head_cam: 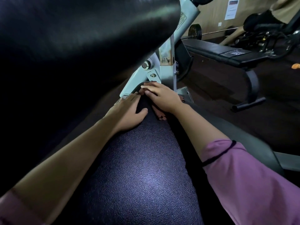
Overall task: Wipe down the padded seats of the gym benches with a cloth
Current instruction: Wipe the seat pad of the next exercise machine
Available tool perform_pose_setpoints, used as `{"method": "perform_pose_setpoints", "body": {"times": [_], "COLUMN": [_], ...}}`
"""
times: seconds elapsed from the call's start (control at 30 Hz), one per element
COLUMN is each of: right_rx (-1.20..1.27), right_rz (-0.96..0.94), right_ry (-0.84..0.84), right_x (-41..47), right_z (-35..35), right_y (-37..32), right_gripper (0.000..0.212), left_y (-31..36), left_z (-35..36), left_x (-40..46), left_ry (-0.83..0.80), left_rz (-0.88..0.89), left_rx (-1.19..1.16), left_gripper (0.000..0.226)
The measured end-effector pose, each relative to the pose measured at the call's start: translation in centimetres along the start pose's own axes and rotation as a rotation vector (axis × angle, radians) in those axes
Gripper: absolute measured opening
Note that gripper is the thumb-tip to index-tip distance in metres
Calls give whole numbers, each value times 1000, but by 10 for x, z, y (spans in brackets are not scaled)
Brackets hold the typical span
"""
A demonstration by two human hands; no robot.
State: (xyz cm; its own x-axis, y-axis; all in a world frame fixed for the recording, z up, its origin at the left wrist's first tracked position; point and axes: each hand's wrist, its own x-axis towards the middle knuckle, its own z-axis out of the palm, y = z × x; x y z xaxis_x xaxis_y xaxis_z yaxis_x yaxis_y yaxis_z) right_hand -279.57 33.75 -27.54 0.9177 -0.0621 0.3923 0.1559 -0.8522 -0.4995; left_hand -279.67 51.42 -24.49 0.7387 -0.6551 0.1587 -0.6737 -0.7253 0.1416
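A dark textured padded seat [138, 159] runs from the bottom of the view up to a pale blue frame. My right hand [162, 98] lies flat with straight fingers on a reddish-brown cloth [159, 114], pressing it onto the seat's far end. Most of the cloth is hidden under that hand. My left hand [129, 111] rests flat on the seat just left of the cloth, thumb spread, fingertips near the frame.
A black padded backrest [73, 38] looms over the upper left. The pale blue metal frame [162, 67] stands right behind my hands. Another black flat bench [227, 54] stands at the right, with a barbell and plate [195, 31] near the back wall.
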Motion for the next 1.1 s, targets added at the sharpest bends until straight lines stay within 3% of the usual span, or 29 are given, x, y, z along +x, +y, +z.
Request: {"method": "perform_pose_setpoints", "body": {"times": [0.3,0.47,0.7,0.97,1.1], "right_rx": [-30,-129,17,-26,-160], "right_rz": [278,146,-102,223,162], "right_ry": [61,134,6,56,95], "right_x": [-28,-51,-3,-29,-50], "right_z": [-18,-3,-6,-21,-11], "right_y": [33,10,0,38,20], "right_gripper": [40,40,36,39,42], "left_y": [-2,-3,3,1,1], "left_z": [1,4,-3,0,1], "left_x": [0,3,-1,0,1], "left_ry": [-30,-27,9,-33,-26], "left_rz": [13,-2,19,-3,-3], "left_rx": [12,22,6,56,58], "left_gripper": [61,67,83,67,74]}}
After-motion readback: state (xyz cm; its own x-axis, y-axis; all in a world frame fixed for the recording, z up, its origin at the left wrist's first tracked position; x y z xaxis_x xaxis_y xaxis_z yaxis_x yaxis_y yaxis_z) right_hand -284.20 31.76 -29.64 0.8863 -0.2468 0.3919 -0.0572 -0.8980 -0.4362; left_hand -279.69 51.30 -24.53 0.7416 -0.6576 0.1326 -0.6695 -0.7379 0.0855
